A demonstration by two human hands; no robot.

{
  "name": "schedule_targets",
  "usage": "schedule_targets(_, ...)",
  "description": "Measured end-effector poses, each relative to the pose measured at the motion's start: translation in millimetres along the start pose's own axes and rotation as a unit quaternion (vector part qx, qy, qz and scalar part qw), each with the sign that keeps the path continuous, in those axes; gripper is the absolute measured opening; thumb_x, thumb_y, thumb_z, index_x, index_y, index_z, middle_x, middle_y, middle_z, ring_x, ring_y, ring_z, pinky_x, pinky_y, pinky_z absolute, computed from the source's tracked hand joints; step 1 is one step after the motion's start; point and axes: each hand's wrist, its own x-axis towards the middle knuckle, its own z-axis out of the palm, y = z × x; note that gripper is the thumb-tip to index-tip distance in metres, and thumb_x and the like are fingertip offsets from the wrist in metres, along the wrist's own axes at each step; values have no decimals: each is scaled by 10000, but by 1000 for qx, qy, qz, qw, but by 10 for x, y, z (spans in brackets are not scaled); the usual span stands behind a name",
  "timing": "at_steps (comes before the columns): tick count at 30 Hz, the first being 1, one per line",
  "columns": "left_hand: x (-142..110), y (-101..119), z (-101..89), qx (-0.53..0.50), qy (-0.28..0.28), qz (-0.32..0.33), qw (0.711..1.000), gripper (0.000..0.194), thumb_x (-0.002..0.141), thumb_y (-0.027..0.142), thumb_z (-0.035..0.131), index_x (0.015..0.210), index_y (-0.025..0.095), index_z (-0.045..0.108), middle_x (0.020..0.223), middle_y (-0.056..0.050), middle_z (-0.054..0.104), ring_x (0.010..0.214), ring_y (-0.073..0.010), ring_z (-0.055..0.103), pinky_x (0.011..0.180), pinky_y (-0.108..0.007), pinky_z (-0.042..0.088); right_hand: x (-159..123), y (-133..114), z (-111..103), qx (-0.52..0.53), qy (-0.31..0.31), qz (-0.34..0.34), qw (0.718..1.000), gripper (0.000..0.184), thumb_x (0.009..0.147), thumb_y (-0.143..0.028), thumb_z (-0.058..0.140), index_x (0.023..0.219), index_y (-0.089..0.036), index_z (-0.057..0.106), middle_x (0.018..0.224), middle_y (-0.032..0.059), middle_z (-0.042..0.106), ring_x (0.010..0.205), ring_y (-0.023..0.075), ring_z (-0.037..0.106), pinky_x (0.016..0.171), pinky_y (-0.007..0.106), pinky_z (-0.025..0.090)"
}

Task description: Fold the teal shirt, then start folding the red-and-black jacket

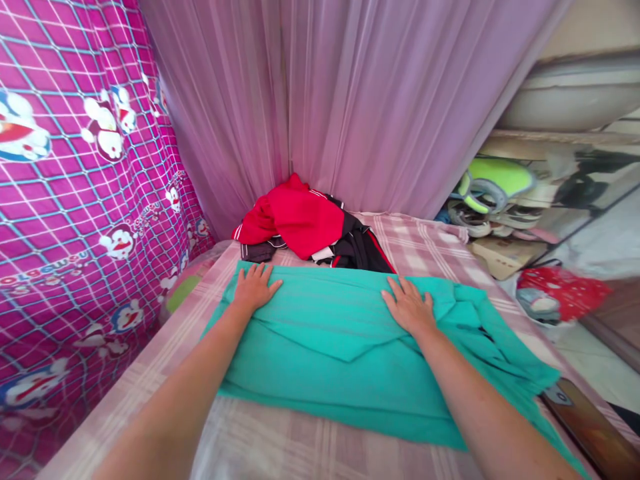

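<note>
A teal garment (330,380) lies spread on the plaid cloth, its far part folded over toward me with a pointed edge in the middle. My left hand (254,288) rests flat near its far left corner, fingers spread. Farther right, my right hand (409,305) presses flat on the folded part, its fingers also apart. Neither hand grips anything. To the right of my right hand the fabric is bunched in uneven folds, and part of it passes beneath my right forearm.
Behind the garment sits a heap of red and black clothes (305,220). A phone (590,427) lies at the right edge of the plaid-covered surface (420,243). Purple curtains (330,100) hang behind, a pink patterned cloth (85,200) at left. Shelves with shoes (475,220) stand right.
</note>
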Motion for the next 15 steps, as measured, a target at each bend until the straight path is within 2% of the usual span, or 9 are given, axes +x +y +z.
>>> schedule_targets(3, 14, 32, 49, 5, 21, 8, 1000, 738, 955, 616, 258, 1523, 154, 350, 1578, -145, 364, 1447, -342, 321, 1161, -557, 244, 7, -145, -145, 1, -12, 24, 1000, 609, 1002, -502, 203, 1520, -234, 379, 1604, 121, 301, 1450, 313, 286, 1122, 652, 211)
schedule_targets(5, 31, 38, 74, 9, 28, 13, 999, 739, 955, 603, 275, 1512, 125, 366, 1568, -164, 375, 1438, -344, 335, 1159, -523, 262, -7, -397, -257, 13, 27, 29, 999, 612, 1003, -490, 220, 1516, -201, 389, 1599, 154, 298, 1452, 340, 273, 1119, 672, 180)
schedule_targets(8, 54, 28, 88, 11, 24, 10, 1000, 742, 955, 595, 282, 1504, 105, 375, 1563, -176, 379, 1434, -346, 341, 1154, -502, 275, -43, -891, -351, 49, 101, -54, 992, 610, 1009, -483, 220, 1549, -218, 320, 1624, 136, 244, 1479, 327, 209, 1143, 645, 144)
schedule_targets(10, 60, 14, 90, 9, 25, 13, 1000, 741, 954, 600, 273, 1504, 114, 375, 1562, -170, 383, 1430, -346, 347, 1144, -513, 287, -51, -1108, -339, 53, 56, -148, 986, 596, 1008, -509, 224, 1545, -270, 328, 1629, 85, 249, 1488, 292, 200, 1166, 611, 126)
schedule_targets(12, 60, -3, 95, 7, 31, 18, 999, 735, 953, 603, 262, 1501, 128, 383, 1557, -162, 394, 1421, -346, 360, 1131, -528, 301, -35, -1092, -282, 45, -8, -193, 980, 583, 1010, -525, 213, 1529, -302, 356, 1621, 49, 280, 1486, 259, 217, 1179, 591, 118)
schedule_targets(13, 61, -10, 100, 7, 35, 20, 999, 730, 953, 601, 257, 1498, 134, 388, 1554, -159, 401, 1417, -346, 366, 1126, -533, 305, -21, -986, -243, 38, -28, -187, 981, 579, 1012, -524, 204, 1525, -306, 361, 1615, 42, 295, 1482, 248, 230, 1180, 589, 117)
schedule_targets(15, 64, -23, 115, 10, 41, 22, 999, 725, 953, 598, 253, 1493, 135, 395, 1549, -159, 408, 1412, -346, 370, 1121, -535, 307, 2, -622, -162, 19, -28, -130, 991, 581, 1016, -507, 187, 1534, -296, 341, 1612, 47, 301, 1477, 240, 247, 1179, 594, 120)
